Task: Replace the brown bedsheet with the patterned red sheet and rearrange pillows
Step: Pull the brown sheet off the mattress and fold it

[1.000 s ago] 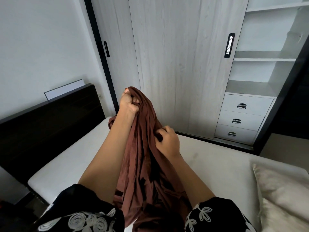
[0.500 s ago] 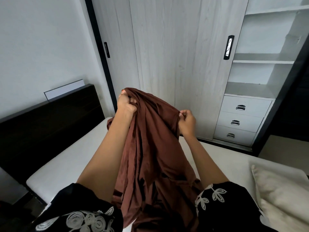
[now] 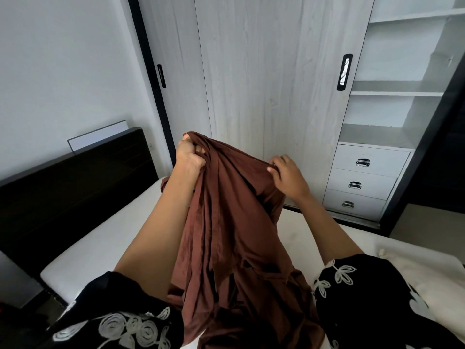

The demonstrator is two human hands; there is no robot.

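Both hands are holding the brown bedsheet up above the bare mattress.

No brand, label or writing is showing anywhere that can be read. The left hand is gripping a bunched top corner of the sheet in a tight fist, fingers curled fully round the cloth. The right hand is pinching the sheet's upper edge between thumb and curled fingertips, set apart from the left hand with a span of cloth stretched between them. Below the fingers the sheet is hanging in loose folds down to the person's lap. Beyond the knuckles the wardrobe doors are standing near; to the left of the left fist the dark headboard is bounding the mattress. Under the right forearm a pale pillow is lying at the mattress edge.
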